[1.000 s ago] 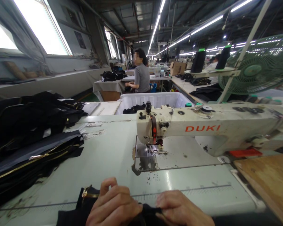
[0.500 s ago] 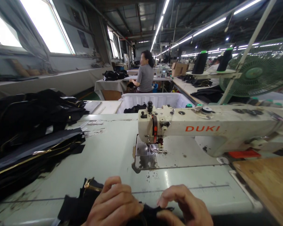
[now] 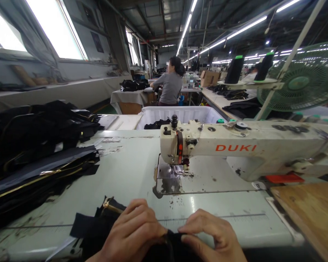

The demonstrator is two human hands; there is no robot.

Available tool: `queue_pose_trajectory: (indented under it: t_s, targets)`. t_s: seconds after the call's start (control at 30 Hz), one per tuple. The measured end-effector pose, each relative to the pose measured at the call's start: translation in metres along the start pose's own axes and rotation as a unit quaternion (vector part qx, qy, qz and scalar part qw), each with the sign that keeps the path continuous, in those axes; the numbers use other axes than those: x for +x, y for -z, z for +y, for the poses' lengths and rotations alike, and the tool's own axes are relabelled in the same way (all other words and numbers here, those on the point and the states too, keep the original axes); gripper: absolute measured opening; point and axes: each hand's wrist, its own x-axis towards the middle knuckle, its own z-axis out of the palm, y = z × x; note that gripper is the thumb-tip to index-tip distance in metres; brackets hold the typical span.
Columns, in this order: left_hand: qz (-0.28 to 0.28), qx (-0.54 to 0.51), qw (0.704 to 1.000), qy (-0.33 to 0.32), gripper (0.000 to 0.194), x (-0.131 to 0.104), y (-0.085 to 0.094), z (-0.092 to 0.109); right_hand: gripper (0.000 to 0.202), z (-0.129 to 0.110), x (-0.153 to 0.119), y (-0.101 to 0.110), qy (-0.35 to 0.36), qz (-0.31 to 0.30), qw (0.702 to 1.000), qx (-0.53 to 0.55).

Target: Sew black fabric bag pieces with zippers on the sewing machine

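A black fabric piece [image 3: 91,227] with a gold zipper [image 3: 110,206] at its upper end lies at the table's front edge. My left hand [image 3: 136,229] is closed on this fabric, its fingers curled and the thumb near the middle. Close beside it, my right hand [image 3: 211,234] pinches the fabric's edge between thumb and forefinger. The lower part of the cloth runs out of view below. Beyond my hands stands a white sewing machine [image 3: 235,145] marked DUKI; its needle and presser foot [image 3: 177,170] have no cloth under them.
Black pieces with gold zippers [image 3: 43,171] are heaped at the left. A white bin [image 3: 191,112] holding dark cloth stands behind the machine. On the right are a wooden board [image 3: 306,214], thread cones [image 3: 235,71] and a green fan [image 3: 300,83]. A person [image 3: 169,85] stands farther back.
My right thumb and forefinger have closed on the fabric edge. Both hands and the cloth have shifted slightly up in view. The person behind has reached an arm out to the left.
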Motion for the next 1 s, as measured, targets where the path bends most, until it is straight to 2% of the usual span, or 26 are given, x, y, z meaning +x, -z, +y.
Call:
queue_pose_trajectory:
  t_s: [0.07,0.13,0.2,0.23,0.33,0.4,0.5,0.57,0.67,0.87,1.0]
  targets:
    - [-0.054,-0.079,0.992,0.078,0.019,0.000,-0.002,-0.007,0.010,0.006,-0.002,-0.004,0.031,0.034,0.999,-0.023]
    - [-0.108,-0.123,0.968,0.189,0.015,0.003,-0.005,-0.016,0.013,0.011,-0.001,-0.007,0.050,0.059,0.996,-0.048]
    - [-0.172,-0.117,0.940,0.270,0.012,0.011,-0.007,-0.027,0.017,0.015,0.004,-0.008,0.048,0.064,0.994,-0.074]
    - [-0.209,-0.098,0.930,0.287,0.010,0.016,-0.009,-0.034,0.018,0.018,0.008,-0.009,0.039,0.058,0.993,-0.093]
    - [-0.293,-0.031,0.916,0.270,0.014,0.033,-0.016,-0.063,0.017,0.032,0.030,-0.011,-0.046,0.032,0.974,-0.218]
    - [-0.314,0.001,0.914,0.258,0.015,0.042,-0.025,-0.085,0.017,0.045,0.049,-0.013,-0.103,0.013,0.940,-0.324]
    - [-0.346,0.059,0.903,0.249,0.016,0.052,-0.037,-0.112,0.021,0.063,0.072,-0.019,-0.121,-0.006,0.915,-0.385]
    - [-0.367,0.097,0.893,0.241,0.017,0.054,-0.043,-0.122,0.021,0.071,0.081,-0.022,-0.123,-0.021,0.905,-0.407]
    - [-0.378,0.146,0.884,0.232,0.024,0.052,-0.047,-0.125,0.019,0.075,0.083,-0.025,-0.125,-0.041,0.890,-0.436]
    - [-0.351,0.195,0.888,0.225,0.024,0.041,-0.047,-0.120,0.015,0.075,0.082,-0.024,-0.133,-0.054,0.881,-0.452]
    - [-0.297,0.224,0.905,0.206,0.025,0.041,-0.044,-0.115,0.013,0.076,0.085,-0.024,-0.149,-0.051,0.875,-0.458]
